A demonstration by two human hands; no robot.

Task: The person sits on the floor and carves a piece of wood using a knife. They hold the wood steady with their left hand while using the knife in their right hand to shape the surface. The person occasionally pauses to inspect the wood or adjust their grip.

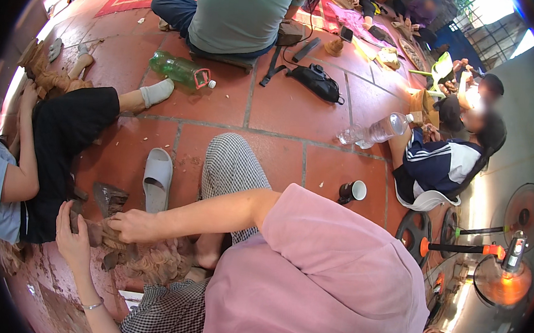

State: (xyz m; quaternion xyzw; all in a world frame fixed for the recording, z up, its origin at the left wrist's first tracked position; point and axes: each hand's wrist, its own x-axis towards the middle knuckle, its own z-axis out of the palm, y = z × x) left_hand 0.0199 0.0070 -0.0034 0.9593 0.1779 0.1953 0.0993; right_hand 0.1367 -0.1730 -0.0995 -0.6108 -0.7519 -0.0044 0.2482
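Observation:
My left hand (pixel 74 243), with a bracelet on the wrist, is at the lower left. Its thumb and fingers are around a small brown block-like piece (pixel 94 231), likely wood. Close beside it, my right hand (pixel 131 226) is closed in a fist at the end of my stretched-out arm. What its fingers grip is mostly hidden; tan and brown edges show under them. Just below the right hand lies a tan carved wooden piece (pixel 164 263) with a rippled surface, next to my bare foot. A dark brown wedge-shaped piece (pixel 110 199) is beyond my hands.
A grey slipper (pixel 157 180), a dark cup (pixel 352 191), a green bottle (pixel 176 68), a clear bottle (pixel 378 131) and a black pouch (pixel 315 82) lie about the tiled floor (pixel 271 108). People sit left, ahead and right. Fans (pixel 502 279) stand at the right wall.

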